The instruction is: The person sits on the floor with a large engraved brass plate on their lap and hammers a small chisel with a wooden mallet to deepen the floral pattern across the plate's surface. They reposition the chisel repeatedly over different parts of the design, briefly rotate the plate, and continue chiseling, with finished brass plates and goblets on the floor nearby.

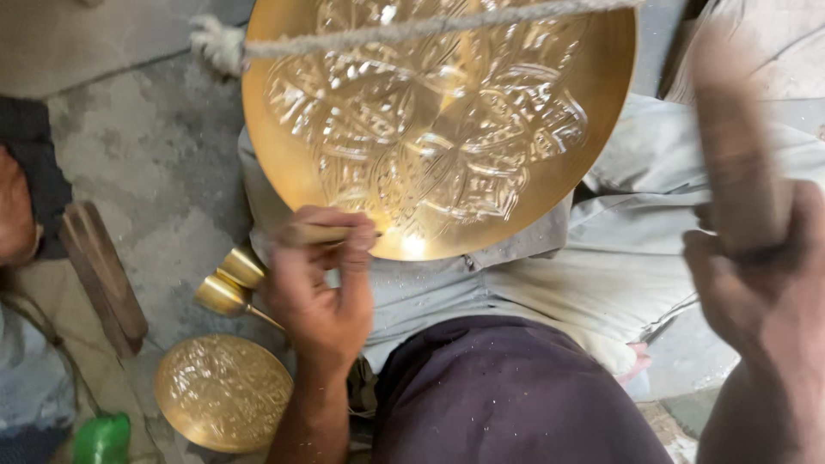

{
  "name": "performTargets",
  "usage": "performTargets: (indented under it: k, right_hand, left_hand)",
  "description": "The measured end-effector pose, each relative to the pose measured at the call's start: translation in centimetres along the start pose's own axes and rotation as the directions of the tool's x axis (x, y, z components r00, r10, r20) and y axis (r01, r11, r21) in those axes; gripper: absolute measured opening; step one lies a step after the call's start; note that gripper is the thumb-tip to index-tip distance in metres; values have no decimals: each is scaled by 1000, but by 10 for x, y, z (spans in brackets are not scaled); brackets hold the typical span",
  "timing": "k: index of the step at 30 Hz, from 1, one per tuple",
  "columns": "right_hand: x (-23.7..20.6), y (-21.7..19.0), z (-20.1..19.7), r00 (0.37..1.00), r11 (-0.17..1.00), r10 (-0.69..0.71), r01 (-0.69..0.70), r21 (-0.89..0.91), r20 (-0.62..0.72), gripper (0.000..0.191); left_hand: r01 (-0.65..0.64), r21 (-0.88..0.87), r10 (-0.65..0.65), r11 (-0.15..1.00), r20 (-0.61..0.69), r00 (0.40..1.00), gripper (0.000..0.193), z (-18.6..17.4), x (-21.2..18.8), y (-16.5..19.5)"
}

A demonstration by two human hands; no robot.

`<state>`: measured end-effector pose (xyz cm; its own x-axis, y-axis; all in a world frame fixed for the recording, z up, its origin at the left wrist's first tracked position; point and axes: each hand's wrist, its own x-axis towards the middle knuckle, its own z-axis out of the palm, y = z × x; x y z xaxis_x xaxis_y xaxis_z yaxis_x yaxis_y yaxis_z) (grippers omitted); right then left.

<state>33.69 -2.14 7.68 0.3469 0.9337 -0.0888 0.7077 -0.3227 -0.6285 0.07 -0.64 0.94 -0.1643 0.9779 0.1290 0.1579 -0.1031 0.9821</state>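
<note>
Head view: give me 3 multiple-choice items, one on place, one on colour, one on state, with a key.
1. Where does the smaller engraved brass dish lie?
A. On the floor at lower left, below the left hand
B. On top of the large plate
C. In the right hand

2. What colour is the large engraved plate?
A. Silver grey
B. Golden brass
C. Dark blue

3. What is the state of the left hand?
A. Open and flat on the floor
B. Closed around a thin tool with its tip at the plate's lower rim
C. Out of view

Key:
1 A: the dish sits on the grey floor beside the person's lap.
2 B: the plate shines golden all over.
3 B: its fingers wrap a slim tool that meets the plate; the right hand grips a blurred wooden mallet.
</note>
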Motion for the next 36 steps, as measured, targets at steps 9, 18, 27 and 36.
performTargets:
  k: [9, 18, 27, 36]
  right_hand:
    - [-45, 150, -4, 893, 869, 449, -424, 256, -43, 27]
    - [-58, 155, -45, 945, 781, 311, -312, 540, 96, 26]
    - [-57, 148, -41, 961, 766, 267, -256, 589, 70, 30]
    - [-27, 137, -22, 918, 825, 391, -381, 418, 66, 31]
  left_hand:
    - [244, -94, -258, 965, -194, 947, 30, -38, -53, -16]
    - [281, -91, -291, 955, -130, 948, 25, -8, -42, -9]
    - [306, -186, -341, 934, -194, 920, 27, 11, -42, -12]
    - [332, -214, -369, 919, -165, 915, 24, 18, -44, 4]
